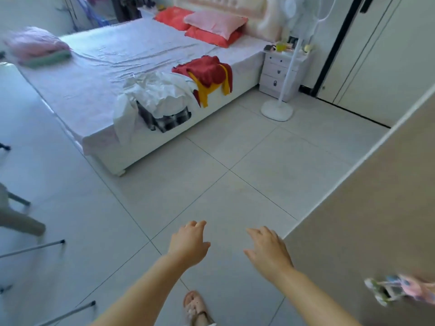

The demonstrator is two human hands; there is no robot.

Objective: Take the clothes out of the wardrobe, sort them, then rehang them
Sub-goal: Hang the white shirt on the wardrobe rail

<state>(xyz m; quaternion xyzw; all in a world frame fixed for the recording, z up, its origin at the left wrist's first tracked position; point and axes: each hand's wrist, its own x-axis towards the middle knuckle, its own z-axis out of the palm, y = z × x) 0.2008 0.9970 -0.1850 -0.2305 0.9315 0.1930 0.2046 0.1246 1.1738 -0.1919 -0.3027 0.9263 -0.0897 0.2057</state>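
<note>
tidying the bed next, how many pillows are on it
3, all at the head of the bed: a red pillow on the left, a pink pillow right of it, and a second red pillow under the pink one. More may be hidden.

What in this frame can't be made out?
All in the head view:
Whatever lies behind the beige panel at right is hidden by it.
The checked garment is mostly covered by the white garment; type unclear.
The patterned object at lower right is blurred and cut by the edge.
The pink bundle on the bed is motion-blurred.
Items on the nightstand are too small.
</note>
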